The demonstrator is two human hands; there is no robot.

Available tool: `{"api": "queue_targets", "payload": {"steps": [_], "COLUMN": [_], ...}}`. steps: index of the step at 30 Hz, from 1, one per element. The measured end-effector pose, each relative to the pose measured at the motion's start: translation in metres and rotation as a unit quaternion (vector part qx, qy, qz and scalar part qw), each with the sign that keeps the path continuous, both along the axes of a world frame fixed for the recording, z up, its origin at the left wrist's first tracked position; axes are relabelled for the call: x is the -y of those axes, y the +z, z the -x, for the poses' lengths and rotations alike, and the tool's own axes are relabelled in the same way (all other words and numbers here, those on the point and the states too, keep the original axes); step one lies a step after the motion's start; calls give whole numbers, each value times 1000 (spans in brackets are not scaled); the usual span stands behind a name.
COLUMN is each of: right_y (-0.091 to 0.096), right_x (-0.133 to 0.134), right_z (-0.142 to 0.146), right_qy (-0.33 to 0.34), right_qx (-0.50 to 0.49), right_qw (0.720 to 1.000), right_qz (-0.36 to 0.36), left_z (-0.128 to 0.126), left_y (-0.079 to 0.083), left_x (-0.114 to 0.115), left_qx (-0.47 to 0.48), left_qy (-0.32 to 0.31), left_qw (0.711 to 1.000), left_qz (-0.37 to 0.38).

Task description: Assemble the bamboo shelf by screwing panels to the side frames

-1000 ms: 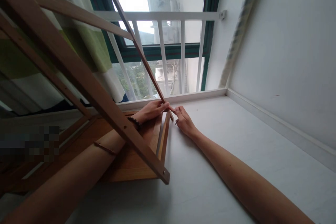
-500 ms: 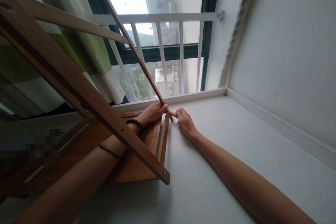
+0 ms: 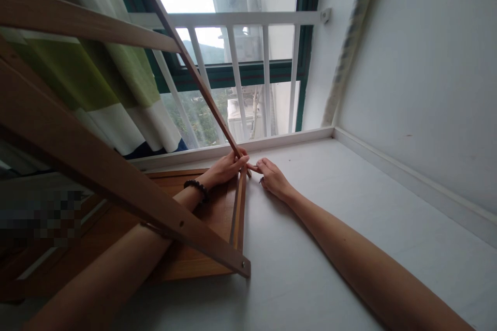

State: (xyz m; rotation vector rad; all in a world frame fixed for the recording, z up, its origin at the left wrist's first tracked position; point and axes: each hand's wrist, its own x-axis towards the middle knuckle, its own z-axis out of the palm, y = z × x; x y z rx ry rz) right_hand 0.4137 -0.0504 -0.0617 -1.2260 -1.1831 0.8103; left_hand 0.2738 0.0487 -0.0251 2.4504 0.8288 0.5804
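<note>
A brown wooden folding frame (image 3: 112, 165) leans over a slatted wooden panel (image 3: 202, 264) lying on the floor. My left hand (image 3: 227, 166), with a dark beaded bracelet at the wrist, reaches under the near bar and is closed round the lower end of the far wooden bar (image 3: 207, 98), where it meets the panel's corner. Just right of that corner, my right hand (image 3: 274, 178) pinches a thin dark tool (image 3: 261, 180) that looks like a hex key; most of it is hidden by the fingers. At the near bar's lower end, a metal screw head (image 3: 243, 264) shows.
Behind the frame stand a white railing (image 3: 252, 18) and a window with dark green frames (image 3: 306, 62). A green, white and grey curtain (image 3: 104, 77) hangs at the left. The white wall (image 3: 423, 62) rises at the right, above the pale floor (image 3: 310, 279).
The wooden frame's near bar has tilted lower, and its cross bar sits further left in view. Both hands stay at the same corner, with my right fingers shifted slightly left.
</note>
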Motion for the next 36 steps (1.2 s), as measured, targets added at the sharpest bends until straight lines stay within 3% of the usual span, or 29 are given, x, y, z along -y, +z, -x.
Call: {"api": "queue_targets", "payload": {"steps": [6,10,12,17,21,24,29,36], "right_y": [11,19,17,7,2,-1,-6,-6], "right_x": [9,15,14,1,-2,-2,-4,-5], "right_z": [-2,-4,-3,1,-1,-3,-1,-3], "right_qy": [58,121,106,-50,13,59,65,83], "right_qx": [-108,-93,-57,63,87,84,88,77], "right_qw": [991,986,991,996,996,994,994,993], "right_qz": [49,66,62,30,33,21,15,17], "left_z": [1,0,-1,-5,-5,-2,3,4], "left_y": [16,12,8,4,4,1,1,25], "left_x": [1,1,2,4,6,6,5,2], "left_qx": [-16,-46,-70,-111,-124,-109,-78,-68], "left_qy": [-25,21,51,84,97,75,28,-55], "left_qw": [999,999,996,986,982,989,997,980], "left_qz": [44,-3,-38,-93,-101,-65,-4,180]}}
